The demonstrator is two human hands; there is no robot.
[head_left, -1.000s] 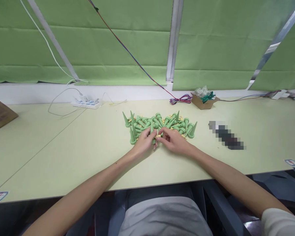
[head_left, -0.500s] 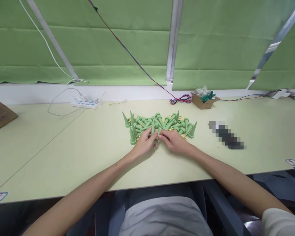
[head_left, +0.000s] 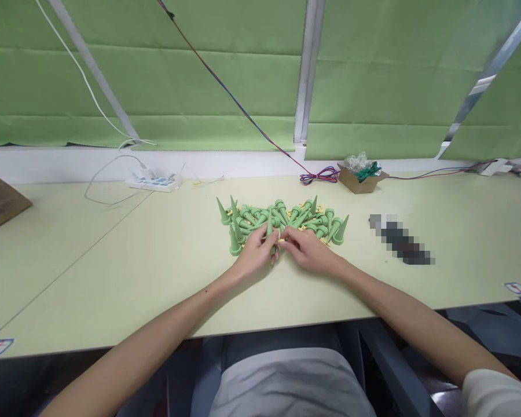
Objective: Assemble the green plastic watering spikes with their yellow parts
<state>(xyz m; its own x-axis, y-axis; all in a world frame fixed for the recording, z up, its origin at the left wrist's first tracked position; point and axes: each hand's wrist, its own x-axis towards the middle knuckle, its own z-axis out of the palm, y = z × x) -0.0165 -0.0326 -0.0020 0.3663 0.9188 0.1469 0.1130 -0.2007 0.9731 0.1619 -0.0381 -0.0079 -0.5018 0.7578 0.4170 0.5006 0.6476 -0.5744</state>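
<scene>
My left hand (head_left: 256, 249) is closed around a green plastic watering spike (head_left: 270, 223), which stands point up between the thumb and fingers. Close against it, my right hand (head_left: 309, 249) pinches a small yellow plastic piece (head_left: 281, 241) at the side of that spike. Whether the piece sits in the spike cannot be made out. Just beyond both hands lies a heap of green spikes (head_left: 281, 209), with small yellow pieces (head_left: 325, 241) scattered among them. A few spikes, such as the one at the right end (head_left: 340, 231), stand upright on their caps.
Behind the heap is a small cardboard box (head_left: 359, 184) with clear plastic and green stuff inside, beside a coil of red and blue wire (head_left: 319, 175). A white power strip (head_left: 154, 183) lies back left. To the right is a blurred-out dark object (head_left: 402, 240). The pale table (head_left: 113, 278) ends before my lap.
My right fingers have shifted slightly, and the yellow piece now shows between the hands. My left hand and the spike in it have stayed in place.
</scene>
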